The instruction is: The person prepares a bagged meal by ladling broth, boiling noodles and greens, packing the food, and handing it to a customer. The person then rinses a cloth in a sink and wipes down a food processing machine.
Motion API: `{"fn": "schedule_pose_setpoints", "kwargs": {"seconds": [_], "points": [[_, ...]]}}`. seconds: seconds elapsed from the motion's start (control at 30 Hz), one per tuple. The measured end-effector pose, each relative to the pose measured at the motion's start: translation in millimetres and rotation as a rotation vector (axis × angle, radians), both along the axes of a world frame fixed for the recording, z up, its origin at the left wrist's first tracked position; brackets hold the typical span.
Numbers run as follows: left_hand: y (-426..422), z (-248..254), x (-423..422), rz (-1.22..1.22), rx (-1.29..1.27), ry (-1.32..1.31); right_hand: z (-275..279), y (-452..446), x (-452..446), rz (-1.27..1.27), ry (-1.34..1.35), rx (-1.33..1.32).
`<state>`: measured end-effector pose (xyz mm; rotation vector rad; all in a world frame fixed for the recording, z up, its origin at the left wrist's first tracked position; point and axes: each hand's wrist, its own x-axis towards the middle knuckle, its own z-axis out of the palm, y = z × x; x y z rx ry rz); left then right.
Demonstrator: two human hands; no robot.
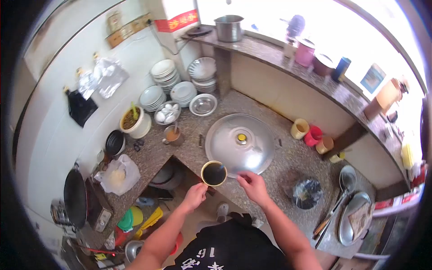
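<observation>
A yellow-rimmed mug (214, 174) of dark liquid is in my left hand (195, 196), whose fingers wrap its handle at the near side. Something bluish, perhaps a spoon, stands in the liquid. To the right of the mug is my right hand (253, 186), fingers curled together near the front rim of a large round metal lid (225, 139). Whether anything small sits in those fingers is hidden. The lid lies on the granite counter (191, 146) and has a yellow-topped knob. Behind the mug stands another mug (173, 136) with brown contents and a utensil in it.
Stacked plates (163, 72), a bowl of eggs (167, 112) and a white tub (139, 126) fill the back left. Coloured cups (313, 136) line the right wall. A bag-lined bin (308, 193), ladles (347, 177) and an oval tray (348, 231) stand right. A wok (75, 195) is left.
</observation>
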<state>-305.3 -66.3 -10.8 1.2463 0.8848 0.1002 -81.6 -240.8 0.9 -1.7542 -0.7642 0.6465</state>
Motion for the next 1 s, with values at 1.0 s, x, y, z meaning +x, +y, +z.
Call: {"fn": "schedule_pose_setpoints", "kwargs": {"seconds": [1.0], "points": [[-319,-18,220,-0.708,0.374,-0.077,-10,-395,80,-0.847,0.555,0.228]]}}
